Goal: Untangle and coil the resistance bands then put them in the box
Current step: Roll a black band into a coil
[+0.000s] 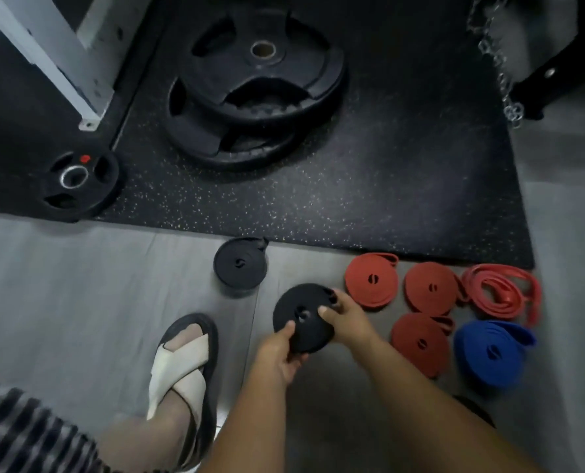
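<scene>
Both hands are clamped on one black coil [296,300]. My left hand [282,351] grips its near edge with the thumb on top. My right hand [345,317] pinches the right rim, with the thumb pressed beside the centre hole. Just right of the right hand, three red coils [371,279] [431,288] [420,343] lie flat on the grey floor [79,285]. Beyond them are a loose red band [502,295] and a blue coil [492,349]. Ahead and left of the hands sits a second black coil [240,266]. A sandalled foot [185,363] is left of the left hand. Well ahead, weight plates [260,80] rest on the rubber mat [369,199].
</scene>
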A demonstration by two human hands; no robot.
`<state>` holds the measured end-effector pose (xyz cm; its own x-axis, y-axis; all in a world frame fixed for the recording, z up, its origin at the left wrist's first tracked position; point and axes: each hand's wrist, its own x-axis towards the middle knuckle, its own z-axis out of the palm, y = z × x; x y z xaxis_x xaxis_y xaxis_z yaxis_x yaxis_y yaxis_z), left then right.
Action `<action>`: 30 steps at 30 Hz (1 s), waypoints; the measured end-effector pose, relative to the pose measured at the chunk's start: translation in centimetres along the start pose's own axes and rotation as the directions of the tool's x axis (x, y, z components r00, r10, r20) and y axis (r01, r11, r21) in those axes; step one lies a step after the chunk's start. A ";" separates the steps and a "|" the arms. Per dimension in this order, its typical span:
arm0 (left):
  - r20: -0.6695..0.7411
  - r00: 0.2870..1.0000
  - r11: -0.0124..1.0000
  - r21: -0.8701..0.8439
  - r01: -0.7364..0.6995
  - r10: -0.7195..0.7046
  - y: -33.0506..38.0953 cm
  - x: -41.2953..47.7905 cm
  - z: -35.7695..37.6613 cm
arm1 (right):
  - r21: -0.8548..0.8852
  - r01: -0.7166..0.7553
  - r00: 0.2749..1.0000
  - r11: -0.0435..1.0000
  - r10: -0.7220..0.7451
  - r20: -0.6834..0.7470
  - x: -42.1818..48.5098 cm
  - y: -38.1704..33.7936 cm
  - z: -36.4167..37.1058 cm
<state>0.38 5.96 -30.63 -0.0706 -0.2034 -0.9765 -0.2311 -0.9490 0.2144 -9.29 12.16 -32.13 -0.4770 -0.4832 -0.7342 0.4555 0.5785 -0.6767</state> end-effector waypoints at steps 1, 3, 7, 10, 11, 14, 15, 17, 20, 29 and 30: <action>-0.002 1.000 0.999 -0.031 -0.020 0.020 0.8 1.0 0.3 | -0.001 0.015 1.000 1.000 -0.015 0.010 1.2 -0.6 0.2; -0.013 0.996 0.995 -0.051 -0.085 0.084 2.1 3.1 1.1 | -0.021 0.021 1.000 1.000 -0.021 0.011 3.6 -1.3 0.5; -0.094 0.971 0.973 -0.049 -0.225 0.220 3.0 6.9 2.6 | -0.060 0.014 1.000 0.998 -0.013 0.019 8.0 -1.4 0.6; -0.096 0.957 0.960 -0.032 -0.279 0.275 2.8 8.7 3.4 | -0.103 -0.005 1.000 0.995 0.005 0.000 9.9 -1.1 0.5; -0.103 0.957 0.959 -0.052 -0.278 0.272 2.6 9.2 3.7 | -0.128 -0.005 1.000 0.992 0.004 -0.008 10.3 -0.9 0.5; -0.149 0.949 0.947 -0.122 -0.295 0.277 1.9 10.1 4.4 | -0.266 0.036 0.999 0.963 -0.042 -0.018 12.3 1.1 0.4; -0.168 0.942 0.942 -0.125 -0.312 0.290 1.8 10.2 4.7 | -0.307 0.032 0.999 0.951 -0.041 -0.024 12.4 1.1 0.5; -0.205 0.930 0.937 -0.110 -0.332 0.305 1.8 10.4 5.2 | -0.398 0.007 0.998 0.917 -0.032 -0.056 11.9 -0.1 0.9; -0.230 0.926 0.945 -0.066 -0.321 0.299 2.2 11.4 5.4 | -0.514 -0.044 0.996 0.857 -0.001 -0.087 12.0 -1.0 1.2; -0.136 0.839 0.769 0.495 -0.404 0.528 2.4 10.9 6.2 | -0.725 -0.031 0.999 0.688 0.000 -0.042 12.9 -2.8 0.9; -0.102 0.833 0.727 0.554 -0.406 0.543 2.3 10.7 6.3 | -0.737 -0.028 0.999 0.675 -0.007 -0.045 12.9 -2.8 0.9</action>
<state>-7.03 3.13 -40.49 -0.0858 -0.7096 -0.6994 -0.6765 -0.4739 0.5638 -16.05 3.69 -39.78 -0.5134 -0.4573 -0.7261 -0.2332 0.8887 -0.3948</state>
